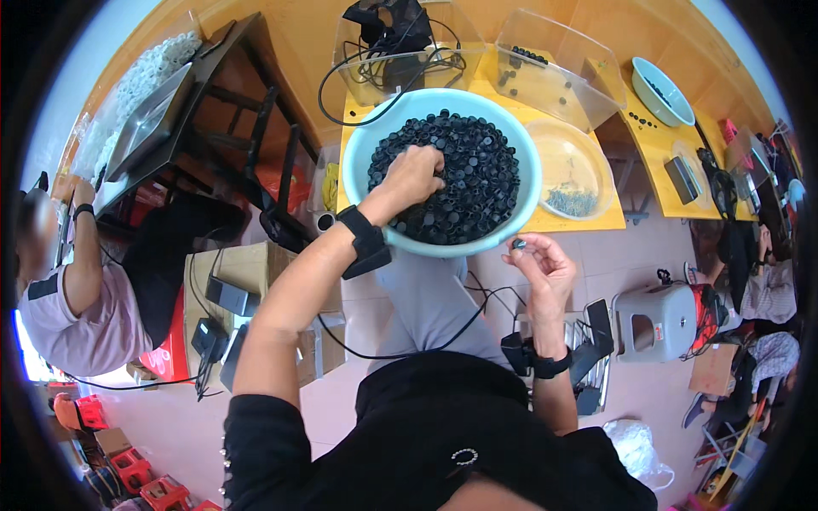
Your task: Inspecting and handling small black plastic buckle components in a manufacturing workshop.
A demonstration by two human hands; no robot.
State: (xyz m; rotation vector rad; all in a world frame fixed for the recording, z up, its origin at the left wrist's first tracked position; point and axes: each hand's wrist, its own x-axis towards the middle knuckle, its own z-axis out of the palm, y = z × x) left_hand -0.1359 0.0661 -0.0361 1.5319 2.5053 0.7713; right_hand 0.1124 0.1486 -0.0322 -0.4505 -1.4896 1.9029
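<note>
A light-blue basin (359, 183) filled with small round black caps (464, 183) stands in front of me on the yellow table. My left hand (415, 177) reaches over its near left rim into the caps. Its fingers are curled down among them, and whatever lies under the fingertips is hidden. Just outside the basin's near right rim, my right hand (545, 266) pinches a small black cap (518, 244) between thumb and fingertips. To the right of the basin sits a shallow round tray (588, 153) with a heap of thin greyish-green pieces (571, 201) in it.
Behind the basin are a clear bin (362, 72) with cables and another clear bin (554, 72) with some caps. A second blue basin (665, 92) stands at the far right. A black cable (400, 355) crosses my lap. A grey stool (652, 319) and other people are around.
</note>
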